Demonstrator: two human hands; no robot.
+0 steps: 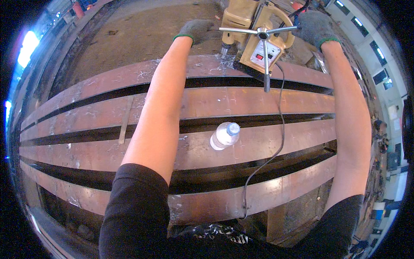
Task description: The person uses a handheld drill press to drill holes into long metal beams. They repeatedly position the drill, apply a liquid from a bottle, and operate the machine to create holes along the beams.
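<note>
A tan magnetic drill (254,47) stands upright on the farthest steel beam (112,84), its cutter (225,49) down near the beam's far edge. Three metal feed arms spread from its hub. My left hand (200,31), in a grey knitted glove with a green cuff, is closed at the outer end of the left arm. On the other side my right hand (318,28), gloved alike, closes round the end of the right arm. The fingertips of both hands are partly hidden. The third feed arm (266,73) points toward me with its dark grip free. Pale metal shavings (226,62) lie around the cutter.
Several rusty beams run side by side with dark gaps between them. A capped plastic bottle (225,136) stands on one beam. The drill's black cable (280,108) trails across the beams toward me. A flat metal strip (126,121) lies across beams at left.
</note>
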